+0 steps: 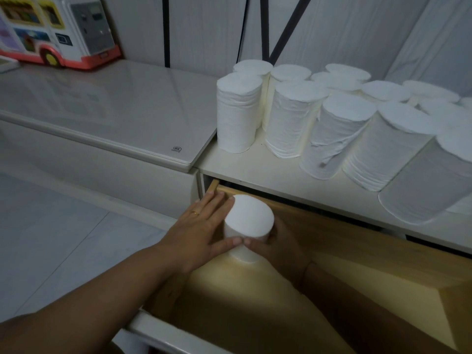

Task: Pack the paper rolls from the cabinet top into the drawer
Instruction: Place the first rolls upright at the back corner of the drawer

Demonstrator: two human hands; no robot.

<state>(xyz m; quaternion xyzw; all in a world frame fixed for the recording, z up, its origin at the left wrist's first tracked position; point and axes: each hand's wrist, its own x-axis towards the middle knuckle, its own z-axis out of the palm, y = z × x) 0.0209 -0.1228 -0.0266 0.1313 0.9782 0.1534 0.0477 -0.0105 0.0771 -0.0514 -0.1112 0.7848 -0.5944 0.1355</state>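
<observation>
One white paper roll (pixel 249 221) stands upright in the back left corner of the open wooden drawer (pixel 344 241). My left hand (pixel 204 226) lies flat against its left side with a ring on one finger, and my right hand (pixel 275 244) wraps its right side from inside the drawer. Both thumbs meet at the roll's front. Several more white paper rolls (pixel 332 116) stand upright, packed together, on the cabinet top (pixel 245 162) above the drawer.
A glossy white lidded unit (pixel 107 111) adjoins the cabinet on the left, with a toy bus (pixel 58 31) at its back. The drawer's white front edge (pixel 163 333) is near me. Pale floor tiles lie at lower left.
</observation>
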